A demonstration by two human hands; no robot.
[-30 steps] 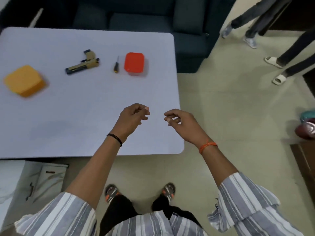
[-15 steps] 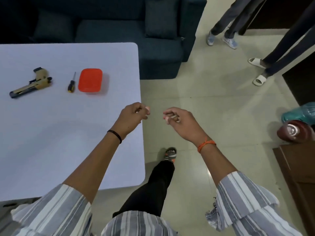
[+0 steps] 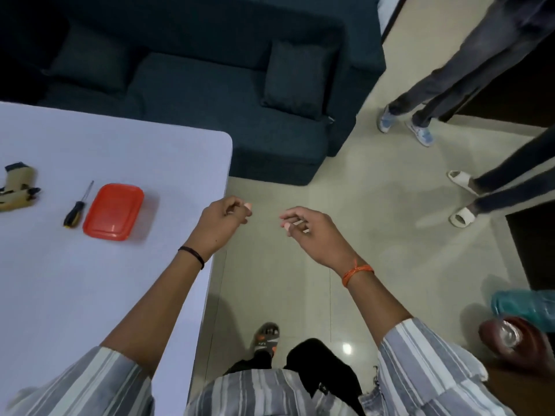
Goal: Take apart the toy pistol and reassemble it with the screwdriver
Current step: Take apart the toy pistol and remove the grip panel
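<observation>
A tan and black toy pistol (image 3: 18, 190) lies on the white table (image 3: 90, 295) at the left edge of view, partly cut off. Just right of it lies a screwdriver (image 3: 76, 207) with a black and yellow handle, and a red plastic tray (image 3: 114, 211) sits beside that. My left hand (image 3: 222, 225) hovers over the table's right edge, fingers loosely curled, holding nothing. My right hand (image 3: 309, 232) hangs over the floor to the right of the table, also loosely curled and empty. Both hands are well away from the pistol.
A dark blue sofa (image 3: 195, 85) stands behind the table. Two people's legs (image 3: 450, 70) and sandalled feet (image 3: 462, 199) are on the tiled floor at the right. A brown vase (image 3: 516, 340) and a teal object (image 3: 528, 304) sit at the lower right. My own foot (image 3: 265, 337) is below.
The view has swung to the right, so the table and its objects slid left and the yellow box left the frame. My hands kept their pose in front of me.
</observation>
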